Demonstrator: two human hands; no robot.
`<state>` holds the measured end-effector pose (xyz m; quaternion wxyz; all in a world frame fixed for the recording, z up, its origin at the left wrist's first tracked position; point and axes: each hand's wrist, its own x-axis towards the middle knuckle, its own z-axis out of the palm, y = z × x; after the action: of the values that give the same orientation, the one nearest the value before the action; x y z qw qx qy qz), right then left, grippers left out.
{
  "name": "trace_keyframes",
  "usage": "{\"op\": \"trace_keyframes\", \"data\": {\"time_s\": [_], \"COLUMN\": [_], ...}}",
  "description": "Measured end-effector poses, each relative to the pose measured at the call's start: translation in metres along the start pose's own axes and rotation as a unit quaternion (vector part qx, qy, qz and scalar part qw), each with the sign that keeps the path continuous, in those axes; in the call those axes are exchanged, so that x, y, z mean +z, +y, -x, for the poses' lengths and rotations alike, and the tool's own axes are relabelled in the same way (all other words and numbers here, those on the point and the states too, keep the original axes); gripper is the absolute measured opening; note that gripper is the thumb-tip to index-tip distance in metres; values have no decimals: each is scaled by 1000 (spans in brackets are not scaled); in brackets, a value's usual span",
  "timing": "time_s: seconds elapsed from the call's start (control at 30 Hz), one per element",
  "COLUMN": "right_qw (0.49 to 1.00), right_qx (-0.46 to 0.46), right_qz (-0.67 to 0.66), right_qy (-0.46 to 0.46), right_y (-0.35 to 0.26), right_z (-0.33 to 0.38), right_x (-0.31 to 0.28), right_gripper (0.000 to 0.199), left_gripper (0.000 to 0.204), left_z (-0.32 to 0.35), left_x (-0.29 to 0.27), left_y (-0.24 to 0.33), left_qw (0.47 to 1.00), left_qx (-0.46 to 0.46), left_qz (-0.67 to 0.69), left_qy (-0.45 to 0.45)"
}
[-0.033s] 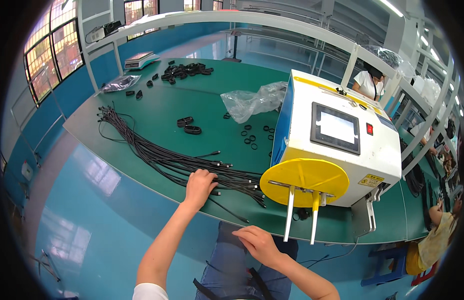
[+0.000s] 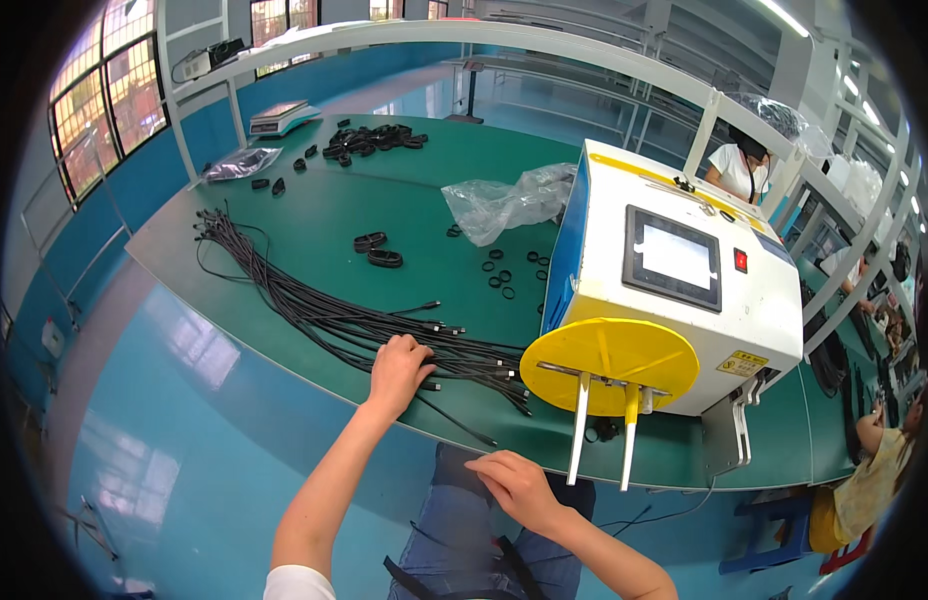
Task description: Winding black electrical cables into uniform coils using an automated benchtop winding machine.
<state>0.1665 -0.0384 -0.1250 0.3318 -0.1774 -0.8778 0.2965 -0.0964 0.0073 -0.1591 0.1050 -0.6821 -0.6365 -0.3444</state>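
My left hand [image 2: 397, 374] lies over a long bundle of black cables [image 2: 294, 298] at the table's near edge, fingers curled down around some of them near their plug ends. Just how many cables it grips is hidden. My right hand [image 2: 522, 490] hovers above my lap, off the table edge, fingers stretched to the left and nothing visible in them. To its right stands a white machine [image 2: 609, 270] with a screen. On the machine's front is a yellow disc [image 2: 609, 352] with two white prongs pointing down. Some cable ends reach close to the disc.
Two coiled black cables [image 2: 385, 259] lie beyond the bundle, and several small black rings [image 2: 496, 282] sit left of the machine. Farther back are a clear plastic bag [image 2: 499, 212], a pile of coiled cables [image 2: 369, 143] and a scale [image 2: 282, 119]. Other people sit at right.
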Motion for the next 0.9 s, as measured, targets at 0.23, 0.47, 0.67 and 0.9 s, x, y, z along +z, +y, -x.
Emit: {"op": "trace_keyframes", "data": {"time_s": [0.23, 0.47, 0.67, 0.9], "right_qw": [1000, 862, 881, 973], "right_qx": [1, 282, 153, -48], "right_qz": [9, -407, -394, -96], "right_qy": [-5, 107, 212, 203], "right_y": [6, -18, -49, -102], "right_z": [1, -27, -48, -1], "right_x": [2, 13, 7, -34], "right_gripper": [23, 24, 18, 15], "left_gripper": [14, 16, 17, 16], "left_z": [0, 7, 26, 27], "left_x": [-2, -39, -46, -34], "left_y": [-2, 55, 53, -50], "left_qw": [973, 955, 976, 996], "left_qx": [-132, -14, 73, 21], "left_qz": [159, 263, 189, -34], "left_qy": [107, 138, 73, 78]}}
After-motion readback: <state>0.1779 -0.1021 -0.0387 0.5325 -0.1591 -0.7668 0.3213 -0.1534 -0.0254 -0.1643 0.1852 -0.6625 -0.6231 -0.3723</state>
